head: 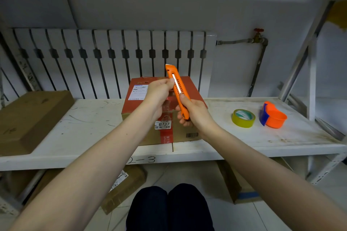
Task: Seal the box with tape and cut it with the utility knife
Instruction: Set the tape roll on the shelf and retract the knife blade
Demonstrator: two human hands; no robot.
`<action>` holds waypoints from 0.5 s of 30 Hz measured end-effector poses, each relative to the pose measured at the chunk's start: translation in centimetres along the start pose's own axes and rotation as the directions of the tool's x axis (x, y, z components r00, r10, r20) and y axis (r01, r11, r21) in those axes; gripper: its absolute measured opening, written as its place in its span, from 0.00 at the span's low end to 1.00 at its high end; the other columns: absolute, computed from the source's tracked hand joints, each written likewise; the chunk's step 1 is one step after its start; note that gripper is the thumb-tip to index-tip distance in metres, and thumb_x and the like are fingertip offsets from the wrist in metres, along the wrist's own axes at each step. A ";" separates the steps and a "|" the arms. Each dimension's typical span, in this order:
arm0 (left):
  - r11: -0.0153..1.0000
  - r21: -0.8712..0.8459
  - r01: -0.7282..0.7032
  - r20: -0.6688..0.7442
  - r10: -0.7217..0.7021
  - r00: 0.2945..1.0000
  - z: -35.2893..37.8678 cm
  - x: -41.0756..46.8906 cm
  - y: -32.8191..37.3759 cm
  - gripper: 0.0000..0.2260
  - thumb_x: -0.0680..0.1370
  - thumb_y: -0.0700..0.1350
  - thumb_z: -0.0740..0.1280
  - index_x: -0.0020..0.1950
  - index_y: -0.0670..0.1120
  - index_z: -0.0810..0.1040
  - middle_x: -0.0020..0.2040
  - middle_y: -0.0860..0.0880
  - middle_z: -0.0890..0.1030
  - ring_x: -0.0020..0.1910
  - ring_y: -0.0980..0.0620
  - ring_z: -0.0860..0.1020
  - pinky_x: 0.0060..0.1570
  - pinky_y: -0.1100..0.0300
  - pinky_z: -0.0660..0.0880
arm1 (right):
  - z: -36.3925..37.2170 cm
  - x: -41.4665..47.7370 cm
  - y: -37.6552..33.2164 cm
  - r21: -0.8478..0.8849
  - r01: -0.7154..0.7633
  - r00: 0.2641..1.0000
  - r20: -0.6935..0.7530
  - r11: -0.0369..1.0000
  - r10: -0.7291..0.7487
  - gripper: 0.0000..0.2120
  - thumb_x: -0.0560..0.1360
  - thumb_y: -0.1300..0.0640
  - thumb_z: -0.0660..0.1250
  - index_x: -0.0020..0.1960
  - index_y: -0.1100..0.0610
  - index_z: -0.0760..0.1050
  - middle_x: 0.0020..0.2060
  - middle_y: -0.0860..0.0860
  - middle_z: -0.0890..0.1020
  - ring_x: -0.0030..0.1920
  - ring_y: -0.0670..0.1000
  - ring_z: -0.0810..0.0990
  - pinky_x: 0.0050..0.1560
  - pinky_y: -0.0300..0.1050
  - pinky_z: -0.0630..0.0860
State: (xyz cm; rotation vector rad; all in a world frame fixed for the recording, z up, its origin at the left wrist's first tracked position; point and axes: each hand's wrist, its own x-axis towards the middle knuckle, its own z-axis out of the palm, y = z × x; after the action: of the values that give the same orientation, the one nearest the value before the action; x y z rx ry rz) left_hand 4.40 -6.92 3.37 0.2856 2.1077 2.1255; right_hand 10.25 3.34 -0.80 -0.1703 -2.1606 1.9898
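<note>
A red-topped cardboard box [139, 103] with white labels stands on the white shelf [84, 127], in the middle. Above it I hold an orange utility knife [177, 88], tip pointing up and away. My right hand [193, 113] grips the knife's lower handle, thumb on its side. My left hand [159, 93] pinches the knife near the slider on its upper half. A roll of yellowish clear tape [243, 118] lies flat on the shelf to the right of the box. Beside it sits an orange and blue tape dispenser [272, 115].
A flat brown cardboard box [28, 120] lies at the shelf's left end. A white radiator [112, 62] stands behind the shelf, with a pipe and red valve [259, 36] to its right. More cartons [124, 187] sit on the floor under the shelf, near my knees [169, 206].
</note>
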 end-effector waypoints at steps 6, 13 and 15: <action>0.999 -0.016 0.043 -0.006 -0.043 0.999 -0.2 0.3 -0.1 0.11 0.81 0.47 0.61 0.43 0.47 0.79 0.40 0.48 0.80 0.42 0.50 0.79 0.48 0.55 0.76 | -0.1 0.2 -0.1 0.002 -0.011 0.994 0.107 1.000 0.011 0.16 0.81 0.50 0.56 0.44 0.59 0.74 0.30 0.51 0.77 0.26 0.45 0.75 0.31 0.37 0.73; 0.993 -0.047 0.111 0.000 -0.111 0.994 0.1 0.8 -0.5 0.08 0.80 0.46 0.63 0.44 0.47 0.80 0.38 0.49 0.80 0.45 0.47 0.78 0.58 0.46 0.75 | -0.8 0.1 0.3 0.014 -0.045 0.991 0.124 0.999 0.043 0.17 0.80 0.47 0.56 0.49 0.60 0.75 0.31 0.52 0.78 0.29 0.46 0.76 0.32 0.36 0.75; 0.987 -0.086 0.134 -0.016 -0.136 0.991 0.2 1.2 -0.8 0.08 0.79 0.46 0.63 0.44 0.47 0.79 0.38 0.49 0.80 0.43 0.48 0.78 0.49 0.50 0.76 | -1.1 0.1 0.6 -0.113 0.052 0.996 0.072 0.992 -0.044 0.18 0.78 0.45 0.59 0.56 0.60 0.72 0.36 0.51 0.81 0.33 0.46 0.80 0.36 0.39 0.78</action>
State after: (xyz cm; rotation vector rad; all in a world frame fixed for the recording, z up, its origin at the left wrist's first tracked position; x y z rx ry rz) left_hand 3.22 -6.49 2.67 0.1073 1.9806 2.1406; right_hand 10.39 4.47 -1.34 -0.0655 -2.3007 1.8737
